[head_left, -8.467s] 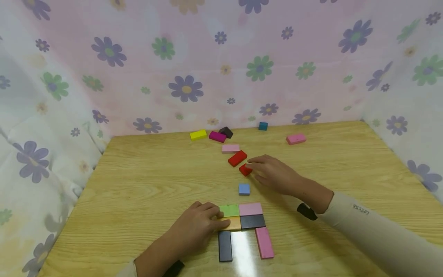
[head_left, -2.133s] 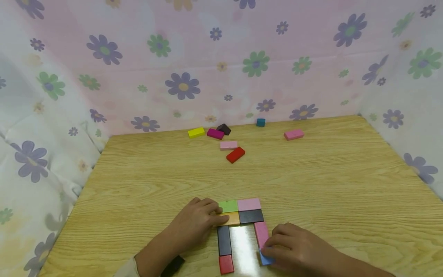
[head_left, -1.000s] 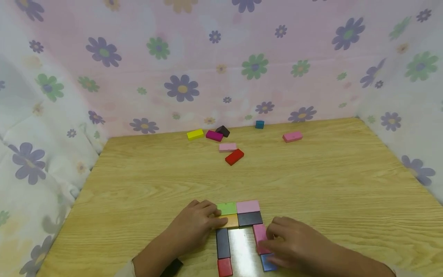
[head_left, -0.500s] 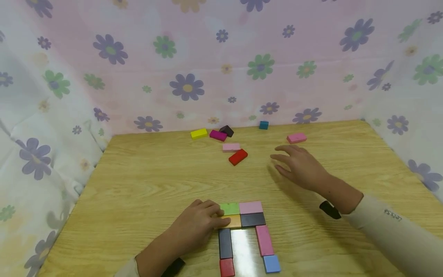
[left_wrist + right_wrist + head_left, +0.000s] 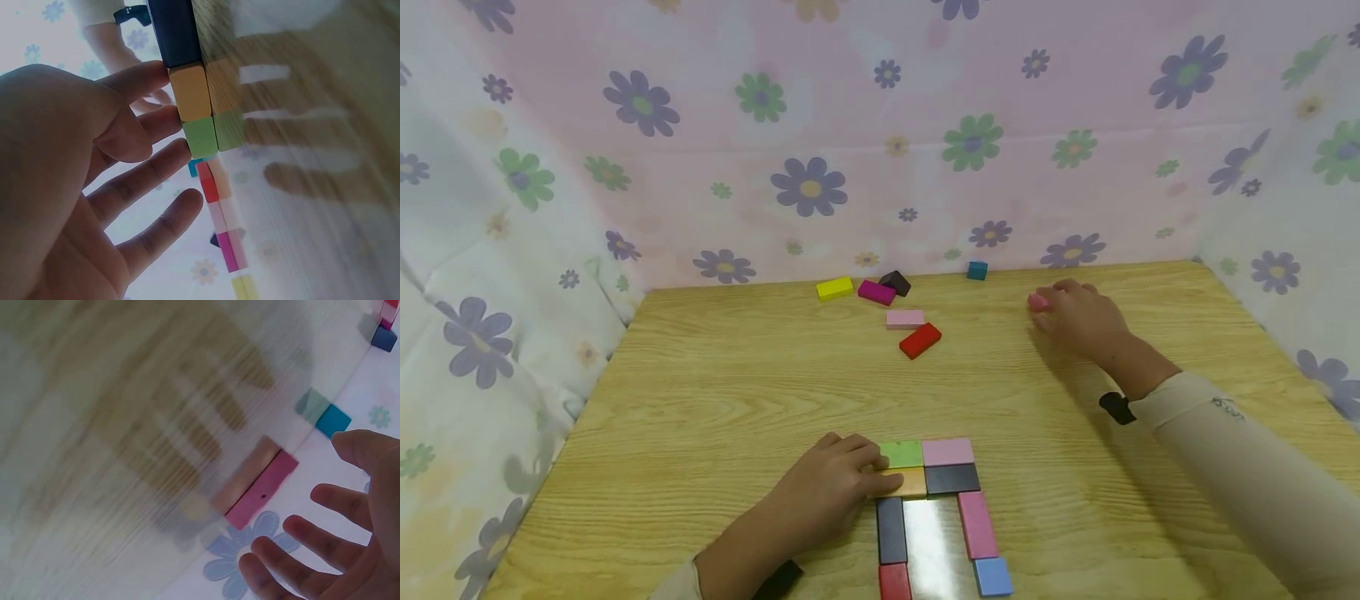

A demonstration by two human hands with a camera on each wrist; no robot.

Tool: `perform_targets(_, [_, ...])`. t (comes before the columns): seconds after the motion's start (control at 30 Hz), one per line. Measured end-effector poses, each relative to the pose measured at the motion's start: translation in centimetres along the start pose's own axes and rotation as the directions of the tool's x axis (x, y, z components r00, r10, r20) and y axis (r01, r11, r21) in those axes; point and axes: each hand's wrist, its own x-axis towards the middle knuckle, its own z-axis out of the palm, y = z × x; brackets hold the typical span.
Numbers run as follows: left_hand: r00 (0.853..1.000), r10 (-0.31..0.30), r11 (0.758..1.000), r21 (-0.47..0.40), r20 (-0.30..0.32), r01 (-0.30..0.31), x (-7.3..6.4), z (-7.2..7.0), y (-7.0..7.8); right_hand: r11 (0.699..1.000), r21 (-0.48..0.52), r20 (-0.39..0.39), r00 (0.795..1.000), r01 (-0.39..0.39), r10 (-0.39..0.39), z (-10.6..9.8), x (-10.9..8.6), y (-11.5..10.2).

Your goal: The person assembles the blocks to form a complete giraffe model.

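My left hand (image 5: 831, 492) rests at the left side of a row of blocks; its fingertips touch the green block (image 5: 902, 453) and the orange block (image 5: 913, 482). Those fingers are spread and fairly straight in the left wrist view. Far right on the table, my right hand (image 5: 1086, 321) is over a pink block (image 5: 1039, 302), partly hiding it. In the right wrist view its fingers are loosely spread, apart from that pink block (image 5: 262, 490). Beside the left hand's blocks lie a light pink block (image 5: 947, 452) and a black block (image 5: 952, 478).
Below them run two legs: black (image 5: 892, 531) above red (image 5: 895, 582), pink (image 5: 977, 525) above blue (image 5: 993, 577). Farther back lie red (image 5: 921, 341), light pink (image 5: 906, 319), magenta (image 5: 877, 292), dark (image 5: 896, 283), yellow (image 5: 835, 288) and teal (image 5: 977, 271) blocks. Flowered cloth (image 5: 805, 100) hangs behind.
The small red and blue blocks now end the two legs. My right hand has left the blue block and moved up and right to the far pink block. The left hand has stayed.
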Motion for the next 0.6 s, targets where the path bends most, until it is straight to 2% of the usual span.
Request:
perform_targets(0.13, [1.000,0.001,1.000,-0.006,-0.007,-0.001,0.0,0.0,0.0,0.999,0.014,0.040,0.999,-0.037,0.037,0.1,0.5,0.9])
perform_targets(0.37, [1.000,0.007,1.000,0.009,-0.009,-0.007,0.0,0.0,-0.1,0.996,0.070,0.098,0.994,-0.055,0.048,0.2,1.1,1.3])
perform_targets(0.6, [1.000,0.007,1.000,0.002,-0.021,-0.007,-0.1,0.1,-0.1,0.996,0.088,0.024,1.000,-0.007,0.005,0.7,1.6,1.3])
